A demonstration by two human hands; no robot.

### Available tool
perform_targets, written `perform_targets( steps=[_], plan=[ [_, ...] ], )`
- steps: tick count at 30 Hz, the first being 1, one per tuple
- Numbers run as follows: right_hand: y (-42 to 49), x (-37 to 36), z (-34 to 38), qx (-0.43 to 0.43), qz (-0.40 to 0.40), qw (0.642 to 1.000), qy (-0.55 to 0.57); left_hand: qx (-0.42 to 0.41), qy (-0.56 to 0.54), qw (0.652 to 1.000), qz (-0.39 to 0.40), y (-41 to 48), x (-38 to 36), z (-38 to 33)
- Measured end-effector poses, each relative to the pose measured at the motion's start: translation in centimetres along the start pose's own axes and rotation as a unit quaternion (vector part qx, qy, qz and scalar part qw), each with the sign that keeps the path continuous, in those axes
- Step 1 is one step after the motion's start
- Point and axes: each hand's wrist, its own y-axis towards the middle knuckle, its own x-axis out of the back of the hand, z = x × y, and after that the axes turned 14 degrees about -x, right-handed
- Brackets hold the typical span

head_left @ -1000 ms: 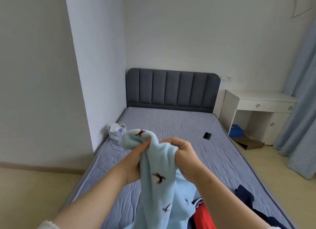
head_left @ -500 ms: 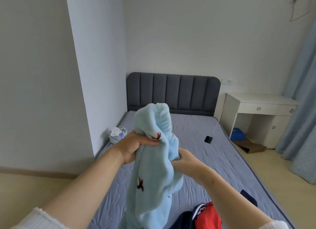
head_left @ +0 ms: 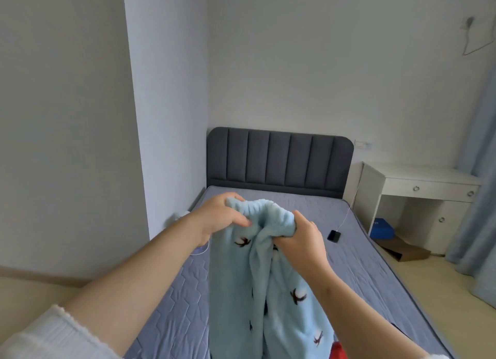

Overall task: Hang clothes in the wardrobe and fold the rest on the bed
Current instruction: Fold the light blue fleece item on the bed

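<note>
I hold a fluffy light blue garment (head_left: 271, 283) with small dark bird prints up in front of me, over the bed (head_left: 322, 224). My left hand (head_left: 222, 216) grips its ribbed top edge on the left. My right hand (head_left: 300, 232) grips the same edge on the right, fingers curled into the fabric. The rest of the garment hangs down between my forearms. A bit of red clothing (head_left: 338, 352) shows at the bottom, under my right arm.
A dark padded headboard (head_left: 279, 157) stands at the far end. A black phone (head_left: 334, 235) on a white cable lies on the mattress at the right. A white desk (head_left: 418, 197) and blue curtain (head_left: 477, 197) are right; a wall corner (head_left: 134, 117) is left.
My hands have gathered along the garment's top edge and now sit side by side. My right hand has risen to grip the edge. The view has tilted upward.
</note>
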Motion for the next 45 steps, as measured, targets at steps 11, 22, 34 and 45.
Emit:
perform_targets(
  steps=[11, 22, 34, 45],
  plan=[
    [1.4, 1.6, 1.2, 0.015, 0.134, 0.988, -0.074, -0.097, 0.049, 0.993, -0.035, 2.1, 1.1, -2.4],
    [2.9, 1.0, 1.5, -0.152, 0.229, 0.961, 0.018, -0.068, -0.006, 0.984, -0.164, 4.3, 5.5, -7.8],
    [9.3, 6.0, 10.7, -0.027, -0.030, 0.997, 0.066, -0.019, 0.202, 0.973, -0.107, 4.5, 12.1, -13.0],
    [10.6, 13.2, 21.1, 0.223, -0.196, 0.944, -0.145, -0.183, 0.658, 0.702, -0.203, 4.2, 16.1, -21.5]
  ],
)
